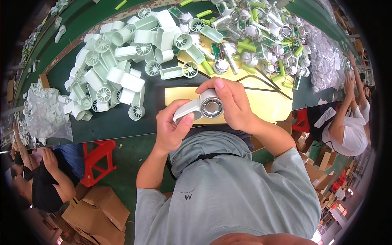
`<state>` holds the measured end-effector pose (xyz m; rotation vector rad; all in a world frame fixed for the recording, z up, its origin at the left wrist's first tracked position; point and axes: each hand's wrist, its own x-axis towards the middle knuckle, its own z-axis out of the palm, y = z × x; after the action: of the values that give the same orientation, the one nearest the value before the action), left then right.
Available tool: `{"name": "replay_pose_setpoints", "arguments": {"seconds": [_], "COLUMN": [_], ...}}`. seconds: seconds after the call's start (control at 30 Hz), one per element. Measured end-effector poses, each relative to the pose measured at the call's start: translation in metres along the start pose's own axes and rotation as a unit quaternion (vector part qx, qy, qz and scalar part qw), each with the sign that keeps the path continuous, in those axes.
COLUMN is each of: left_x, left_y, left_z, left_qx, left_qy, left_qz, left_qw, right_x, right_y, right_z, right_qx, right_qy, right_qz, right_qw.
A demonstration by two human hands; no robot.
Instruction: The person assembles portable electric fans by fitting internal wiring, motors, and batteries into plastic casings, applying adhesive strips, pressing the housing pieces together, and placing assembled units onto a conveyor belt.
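By the flat yellow sheet (pixel 269 107), I had my left hand (pixel 169 128) and right hand (pixel 233 102) gripping a pale-grey, round-headed plastic fan (pixel 203 107), seemingly for steadiness.

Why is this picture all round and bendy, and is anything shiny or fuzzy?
Head view: black fills the corners, and the table has a curving far edge, because the lens is a wide fisheye; head view: the clear plastic bag at the right glints; head view: the held fan looks fairly sharp, while things near the rim look softer.
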<state>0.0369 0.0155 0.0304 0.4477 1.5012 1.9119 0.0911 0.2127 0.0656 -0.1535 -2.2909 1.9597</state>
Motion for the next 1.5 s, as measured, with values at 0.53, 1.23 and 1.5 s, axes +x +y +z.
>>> {"name": "replay_pose_setpoints", "arguments": {"seconds": [0.53,1.23,1.5], "left_x": [0.007,0.063,0.009], "left_y": [0.001,0.001,-0.013], "left_z": [0.008,-0.032,-0.035], "left_qx": [-0.004,0.618,0.021], "left_qy": [0.019,0.1,0.026], "left_qz": [0.039,0.302,0.135], "left_qw": [0.999,0.719,0.99], "right_x": [0.013,0.334,0.467], "right_y": [-0.009,0.009,0.048], "right_z": [-0.015,-0.068,0.068], "right_qx": [-0.021,-0.501,-0.534], "right_qy": [-0.052,-0.071,-0.096], "right_qz": [-0.086,-0.18,-0.245], "right_qw": [0.995,0.844,0.804]}}
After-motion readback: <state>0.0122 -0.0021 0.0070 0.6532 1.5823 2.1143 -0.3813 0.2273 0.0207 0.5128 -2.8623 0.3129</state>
